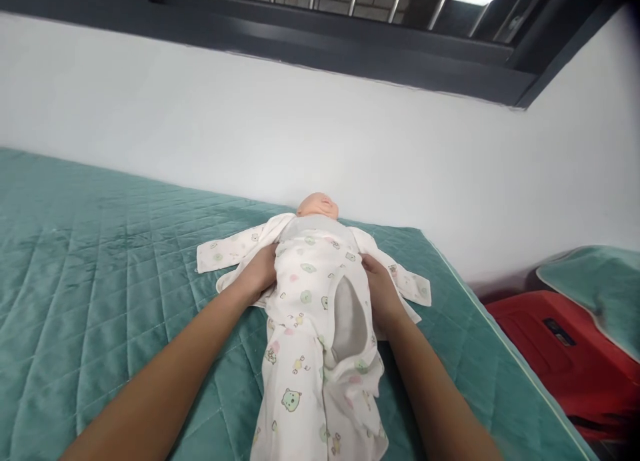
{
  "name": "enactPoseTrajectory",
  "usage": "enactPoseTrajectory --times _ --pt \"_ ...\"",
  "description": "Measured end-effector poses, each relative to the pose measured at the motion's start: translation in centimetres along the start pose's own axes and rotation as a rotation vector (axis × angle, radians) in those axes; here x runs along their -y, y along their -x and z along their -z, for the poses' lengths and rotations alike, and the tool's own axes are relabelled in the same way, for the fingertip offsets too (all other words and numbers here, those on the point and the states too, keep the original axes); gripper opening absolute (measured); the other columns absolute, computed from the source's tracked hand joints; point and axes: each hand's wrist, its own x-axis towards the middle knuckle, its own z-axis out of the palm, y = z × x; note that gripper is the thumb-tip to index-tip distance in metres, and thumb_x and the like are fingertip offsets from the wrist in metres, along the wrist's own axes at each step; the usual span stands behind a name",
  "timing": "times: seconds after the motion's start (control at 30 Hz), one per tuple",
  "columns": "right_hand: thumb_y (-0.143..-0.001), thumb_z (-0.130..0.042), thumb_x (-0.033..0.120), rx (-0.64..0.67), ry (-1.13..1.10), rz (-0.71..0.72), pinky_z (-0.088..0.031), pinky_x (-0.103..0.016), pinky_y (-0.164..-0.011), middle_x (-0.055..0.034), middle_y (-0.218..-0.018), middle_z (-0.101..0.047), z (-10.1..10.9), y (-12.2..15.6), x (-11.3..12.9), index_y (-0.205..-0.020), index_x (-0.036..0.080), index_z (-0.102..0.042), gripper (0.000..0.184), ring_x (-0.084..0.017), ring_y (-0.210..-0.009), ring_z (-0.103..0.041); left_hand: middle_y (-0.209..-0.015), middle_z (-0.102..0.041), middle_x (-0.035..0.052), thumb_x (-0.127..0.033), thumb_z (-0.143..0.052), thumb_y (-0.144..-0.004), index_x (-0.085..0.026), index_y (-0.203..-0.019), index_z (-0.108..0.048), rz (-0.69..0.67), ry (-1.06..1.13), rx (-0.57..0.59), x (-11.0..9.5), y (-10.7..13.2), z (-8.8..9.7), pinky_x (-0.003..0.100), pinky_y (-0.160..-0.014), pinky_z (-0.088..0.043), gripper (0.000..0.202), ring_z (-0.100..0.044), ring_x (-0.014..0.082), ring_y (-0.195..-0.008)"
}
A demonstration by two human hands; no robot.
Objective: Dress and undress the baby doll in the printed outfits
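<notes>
A baby doll (318,206) lies on its back on a green quilted mattress (100,274), its head toward the wall. It wears white printed baby clothes (305,294), with the sleeves spread out to both sides. My left hand (259,272) presses against the doll's left side with its fingers tucked under the garment. On the opposite side my right hand (379,289) grips the cloth edge by the grey lining (349,317). Most fingers of both hands are hidden by the fabric.
A white wall (350,147) runs behind the mattress, with a dark window frame (350,54) above. Off the mattress's right edge stand a red plastic object (555,354) and another green quilted piece (595,287).
</notes>
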Motion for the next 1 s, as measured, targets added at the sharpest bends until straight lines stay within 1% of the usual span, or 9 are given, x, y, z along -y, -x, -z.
enactPoseTrajectory --times 0.1,0.17,0.33,0.4,0.53,0.6,0.67,0.8,1.0 --pt "-0.073 -0.066 0.047 -0.047 -0.039 -0.042 -0.052 -0.041 -0.08 -0.0049 -0.083 -0.075 0.4 -0.5 -0.7 -0.101 0.02 -0.07 0.04 -0.029 -0.089 -0.067 -0.101 -0.075 0.01 -0.033 -0.068 -0.07 -0.014 -0.108 -0.069 -0.061 -0.005 0.062 0.0 0.0 0.2 0.042 -0.091 -0.05 0.043 -0.064 0.0324 -0.105" --pt "-0.072 -0.067 0.048 -0.065 -0.051 -0.051 -0.053 -0.041 -0.076 -0.0049 -0.081 -0.074 0.6 -0.6 -0.9 -0.1 0.02 -0.07 0.04 -0.029 -0.085 -0.067 -0.1 -0.075 0.0103 -0.031 -0.067 -0.071 -0.014 -0.105 -0.07 -0.048 0.026 0.091 0.2 0.0 0.4 0.041 -0.091 -0.05 0.039 -0.065 0.0301 -0.1" --pt "-0.077 -0.065 0.05 -0.145 0.073 0.019 -0.051 -0.04 -0.082 -0.0056 -0.094 -0.073 0.6 -0.6 -0.7 -0.097 0.021 -0.067 0.036 -0.026 -0.09 -0.065 -0.102 -0.073 0.0115 -0.029 -0.066 -0.071 -0.013 -0.102 -0.069 0.043 0.11 0.066 1.2 -0.4 0.8 0.039 -0.083 -0.051 0.035 -0.067 0.0267 -0.089" --pt "-0.08 -0.064 0.049 -0.175 0.129 0.096 -0.049 -0.04 -0.087 -0.0065 -0.098 -0.072 0.4 -0.4 -0.4 -0.097 0.021 -0.065 0.033 -0.024 -0.092 -0.064 -0.102 -0.073 0.0108 -0.029 -0.063 -0.074 -0.014 -0.1 -0.069 0.031 0.033 0.004 1.4 -0.6 1.0 0.038 -0.082 -0.05 0.03 -0.066 0.0265 -0.089" --pt "-0.082 -0.065 0.044 -0.202 0.169 0.257 -0.048 -0.038 -0.09 -0.0065 -0.101 -0.067 0.0 0.1 0.6 -0.097 0.022 -0.064 0.027 -0.022 -0.095 -0.062 -0.095 -0.073 0.0074 -0.032 -0.054 -0.083 -0.017 -0.089 -0.068 -0.096 -0.306 -0.302 1.0 -0.8 1.2 0.037 -0.087 -0.046 0.022 -0.064 0.025 -0.092" --pt "-0.082 -0.064 0.043 -0.17 0.172 0.311 -0.048 -0.036 -0.09 -0.0058 -0.102 -0.065 -0.3 0.3 1.1 -0.095 0.022 -0.064 0.024 -0.021 -0.094 -0.06 -0.094 -0.072 0.006 -0.036 -0.053 -0.086 -0.019 -0.09 -0.067 -0.178 -0.382 -0.385 0.4 -0.7 1.1 0.035 -0.087 -0.046 0.023 -0.063 0.0233 -0.09" --pt "-0.083 -0.063 0.043 -0.115 0.175 0.322 -0.047 -0.036 -0.088 -0.0051 -0.102 -0.064 -0.4 0.3 1.5 -0.093 0.023 -0.064 0.022 -0.02 -0.091 -0.059 -0.097 -0.071 0.0055 -0.037 -0.054 -0.088 -0.02 -0.092 -0.067 -0.298 -0.387 -0.342 -0.1 -0.6 0.9 0.033 -0.088 -0.046 0.022 -0.063 0.0219 -0.093" --pt "-0.082 -0.064 0.041 0.003 0.159 0.356 -0.046 -0.034 -0.085 -0.0042 -0.104 -0.06 -0.1 -0.4 1.6 -0.09 0.024 -0.062 0.019 -0.02 -0.093 -0.055 -0.117 -0.067 0.0069 -0.033 -0.055 -0.089 -0.021 -0.098 -0.067 -0.507 -0.328 -0.114 -0.5 -1.1 0.7 0.034 -0.105 -0.039 0.02 -0.056 0.0214 -0.117" --pt "-0.083 -0.063 0.04 0.175 0.225 0.36 -0.043 -0.032 -0.083 -0.0035 -0.104 -0.055 0.5 -1.7 1.4 -0.084 0.023 -0.057 0.018 -0.019 -0.091 -0.051 -0.141 -0.054 0.0087 -0.038 -0.062 -0.085 -0.021 -0.096 -0.062 -0.447 -0.228 0.154 -0.4 -2.3 1.1 0.039 -0.114 -0.029 0.021 -0.043 0.023 -0.135"
